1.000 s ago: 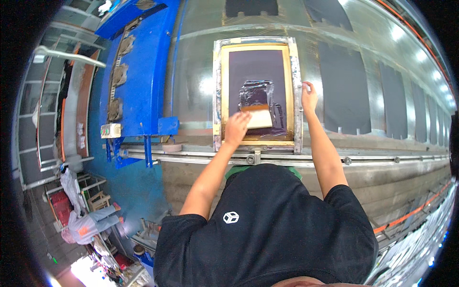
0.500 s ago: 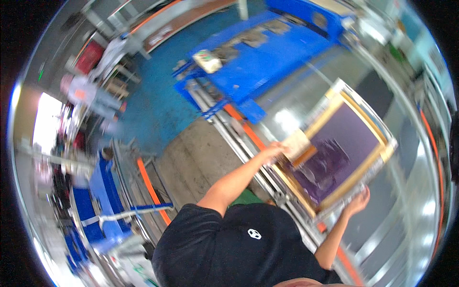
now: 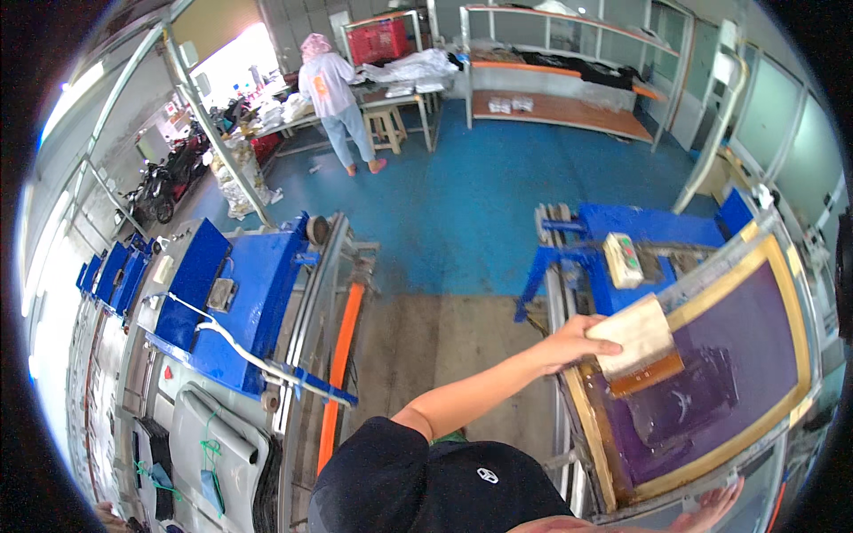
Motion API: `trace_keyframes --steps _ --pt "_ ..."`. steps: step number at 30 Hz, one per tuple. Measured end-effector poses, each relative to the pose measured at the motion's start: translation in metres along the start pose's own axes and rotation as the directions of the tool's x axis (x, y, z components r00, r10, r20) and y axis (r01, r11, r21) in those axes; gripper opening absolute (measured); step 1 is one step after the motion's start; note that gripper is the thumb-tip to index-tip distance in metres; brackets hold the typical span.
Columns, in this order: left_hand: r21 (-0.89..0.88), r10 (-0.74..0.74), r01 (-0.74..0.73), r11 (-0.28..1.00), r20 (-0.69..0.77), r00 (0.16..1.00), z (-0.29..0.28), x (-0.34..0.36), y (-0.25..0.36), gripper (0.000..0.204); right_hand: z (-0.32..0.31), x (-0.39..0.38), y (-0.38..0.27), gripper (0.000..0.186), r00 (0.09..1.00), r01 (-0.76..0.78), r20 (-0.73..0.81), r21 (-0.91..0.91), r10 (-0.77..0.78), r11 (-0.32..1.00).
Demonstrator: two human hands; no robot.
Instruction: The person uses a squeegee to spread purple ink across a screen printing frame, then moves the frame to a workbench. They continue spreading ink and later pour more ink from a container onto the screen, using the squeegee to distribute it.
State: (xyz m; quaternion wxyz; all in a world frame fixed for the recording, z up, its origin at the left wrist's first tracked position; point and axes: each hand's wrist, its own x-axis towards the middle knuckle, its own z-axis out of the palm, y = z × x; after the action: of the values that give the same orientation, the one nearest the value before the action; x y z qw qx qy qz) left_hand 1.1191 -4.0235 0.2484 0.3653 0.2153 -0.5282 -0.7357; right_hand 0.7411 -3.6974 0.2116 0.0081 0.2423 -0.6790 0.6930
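Observation:
My left hand (image 3: 573,345) grips a squeegee (image 3: 633,338) by its pale wooden handle, thumb on top. The squeegee's amber blade (image 3: 647,374) is over the near-left part of a screen printing frame (image 3: 795,293); whether it touches the mesh I cannot tell. The frame has a yellowish border and purple mesh (image 3: 742,329), with a darker, wet-looking patch (image 3: 684,404) beside the blade. My right hand (image 3: 713,506) is at the frame's near edge, low on the right, with its fingers stretched out and nothing seen in them. Whether it touches the frame is unclear.
Blue machine carriages on rails stand to the left (image 3: 258,311) and beyond the frame (image 3: 657,226). An orange-edged rail (image 3: 342,382) runs along the left side of the aisle. Far off, a person (image 3: 333,98) stands at a table of white cloth near a shelf (image 3: 560,111).
The view has swung left, showing more aisle and left-hand machines. The squeegee remains in my left hand over the screen. My right hand stays by the frame's near edge.

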Motion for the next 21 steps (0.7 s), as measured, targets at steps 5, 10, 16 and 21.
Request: trace_keyframes --steps 5,10,16,21 --pt "0.066 0.069 -0.053 0.996 -0.265 0.962 -0.167 -0.026 0.065 0.065 0.237 -0.057 -0.043 0.039 0.989 -0.146 0.060 0.365 0.133 0.920" --pt "-0.012 0.015 -0.026 1.000 -0.534 0.845 -0.285 -0.071 0.080 0.062 0.402 -0.121 -0.022 0.027 0.958 -0.244 0.243 0.400 0.155 0.883" --pt "0.019 0.011 0.006 1.000 -0.805 0.594 -0.417 -0.110 0.058 0.040 0.576 -0.178 -0.021 0.016 0.877 -0.349 0.452 0.358 0.166 0.866" --pt "-0.024 -0.015 -0.012 1.000 -0.882 0.471 -0.513 -0.094 0.069 0.032 0.736 -0.193 0.003 0.016 0.790 -0.346 0.607 0.330 0.083 0.878"
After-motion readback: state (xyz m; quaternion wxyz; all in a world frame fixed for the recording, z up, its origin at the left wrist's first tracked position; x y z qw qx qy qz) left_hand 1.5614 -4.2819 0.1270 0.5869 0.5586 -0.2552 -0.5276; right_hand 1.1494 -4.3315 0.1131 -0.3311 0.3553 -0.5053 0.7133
